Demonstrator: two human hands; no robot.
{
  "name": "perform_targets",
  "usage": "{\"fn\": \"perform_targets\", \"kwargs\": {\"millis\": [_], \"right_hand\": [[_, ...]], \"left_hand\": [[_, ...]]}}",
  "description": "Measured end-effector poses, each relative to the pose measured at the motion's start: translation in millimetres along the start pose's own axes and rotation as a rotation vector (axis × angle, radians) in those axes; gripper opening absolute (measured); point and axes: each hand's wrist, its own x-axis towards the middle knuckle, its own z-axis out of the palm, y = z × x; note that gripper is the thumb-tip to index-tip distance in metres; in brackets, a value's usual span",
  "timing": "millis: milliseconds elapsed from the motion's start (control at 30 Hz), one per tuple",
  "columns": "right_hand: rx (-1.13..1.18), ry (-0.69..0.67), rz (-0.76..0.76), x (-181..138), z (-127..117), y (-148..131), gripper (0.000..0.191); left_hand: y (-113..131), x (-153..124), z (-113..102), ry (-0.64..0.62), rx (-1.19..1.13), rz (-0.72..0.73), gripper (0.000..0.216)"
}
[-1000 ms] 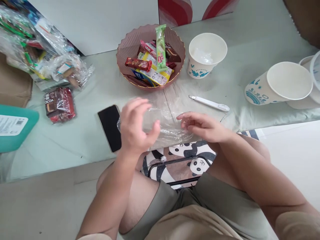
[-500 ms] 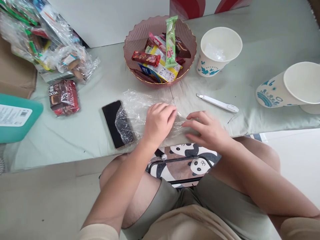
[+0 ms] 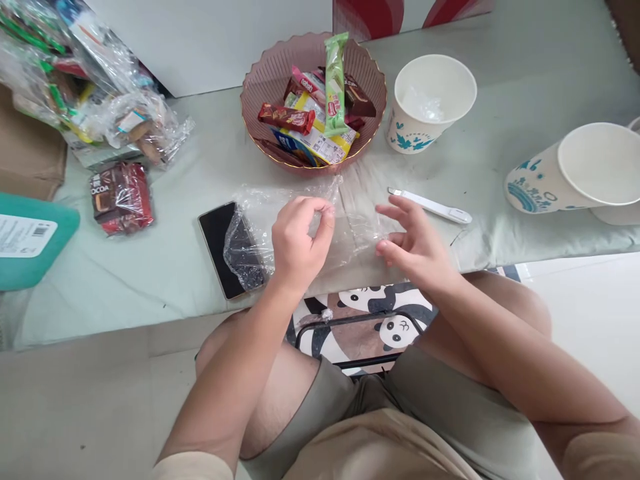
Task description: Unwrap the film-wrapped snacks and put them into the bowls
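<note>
A crumpled sheet of clear plastic film (image 3: 350, 233) lies spread over the cloth between my hands, its left part covering some of a dark phone (image 3: 220, 250). My left hand (image 3: 303, 240) is closed in a pinch, thumb against index finger, at the film's middle; a bit of film seems caught there. My right hand (image 3: 417, 243) is held with its fingers apart at the film's right edge; whether a fingertip touches the film, I cannot tell. A white utility knife (image 3: 433, 205) lies just beyond my right fingers.
A pink bowl (image 3: 253, 87) of wrapped snacks stands behind my hands. Right of it are a paper cup (image 3: 413, 137) with clear plastic inside and other cups (image 3: 540, 180). At left lie a cocoa snack pack (image 3: 123, 200), bagged snacks (image 3: 135, 113) and a teal container (image 3: 45, 267).
My left hand has turned and shifted slightly left, its thumb and index finger now pinched. My right hand's fingers have spread and lifted a little. The film has shifted with them.
</note>
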Motion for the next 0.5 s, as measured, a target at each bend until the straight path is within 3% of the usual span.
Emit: {"fn": "perform_targets", "kwargs": {"millis": [133, 400, 500], "right_hand": [[-0.092, -0.09, 0.103, 6.3, 4.3, -8.0, 0.036], [-0.073, -0.078, 0.052, -0.6, 0.8, -4.9, 0.041], [-0.001, 0.012, 0.006, 1.7, 3.5, -1.1, 0.042]], "left_hand": [[1.2, 0.7, 0.3, 0.058, 0.013, 0.023, 0.012], [-11.1, 6.3, -13.4, 0.09, 0.0, -0.097, 0.013], [-10.4, 5.7, -12.0, 0.082, -0.015, -0.108, 0.013]]}}
